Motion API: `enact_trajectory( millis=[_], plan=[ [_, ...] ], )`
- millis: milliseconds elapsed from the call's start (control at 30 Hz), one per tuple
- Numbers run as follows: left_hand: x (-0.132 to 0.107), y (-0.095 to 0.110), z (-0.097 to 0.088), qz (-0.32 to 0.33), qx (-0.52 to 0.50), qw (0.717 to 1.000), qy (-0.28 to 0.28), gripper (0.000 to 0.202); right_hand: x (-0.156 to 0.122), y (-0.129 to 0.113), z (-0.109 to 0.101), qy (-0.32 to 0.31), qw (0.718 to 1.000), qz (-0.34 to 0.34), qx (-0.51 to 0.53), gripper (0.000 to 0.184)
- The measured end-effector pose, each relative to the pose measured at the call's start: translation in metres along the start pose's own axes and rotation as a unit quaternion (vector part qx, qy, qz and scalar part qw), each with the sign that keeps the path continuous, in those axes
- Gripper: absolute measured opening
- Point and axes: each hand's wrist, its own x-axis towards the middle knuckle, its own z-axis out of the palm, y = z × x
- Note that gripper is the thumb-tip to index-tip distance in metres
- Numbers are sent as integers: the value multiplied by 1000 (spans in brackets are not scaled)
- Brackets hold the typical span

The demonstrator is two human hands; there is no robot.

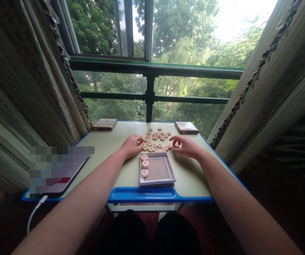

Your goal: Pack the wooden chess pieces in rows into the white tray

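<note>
Round wooden Chinese chess pieces [162,138] with red or dark characters lie loosely grouped on the table, several of them. At their left edge, my left hand [132,146] is closed, its thumb and fingers around a Chinese chess piece [141,142] that is mostly hidden. On the right, my right hand [184,146] has its fingers bent but apart, over a piece [177,145] partly covered by them. Nearer me sits a shallow, open-topped box [172,172]. Three red-marked pieces [145,164] stand in a column along its left wall.
The pale table [110,141] has a blue edge with a moulded front groove [143,193]. Flat boxes lie at the back left [104,124] and back right [186,127]. A device with a white cable [34,210] is at left. Curtains flank the window.
</note>
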Motion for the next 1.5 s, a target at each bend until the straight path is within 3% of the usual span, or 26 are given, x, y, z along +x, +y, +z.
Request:
enact_trajectory(
  millis=[367,700,1000,1233,1500],
  plan=[
    [0,2,-1,-26,-17,999,-15,41,2,2,4,13,998,9,56,41],
    [2,1,-1,17,-13,999,-24,35,4,-3,13,17,995,-19,98,21],
    [0,4,-2,27,-4,1000,-6,35,5,1,12,17,999,-35,-5,17],
    [1,4,-2,25,-10,1000,-4,36,4,-4,10,10,1000,-22,5,20],
    [1,10,-7,44,11,998,46,21,6,-1,13,25,1000,0,-3,24]
  ],
)
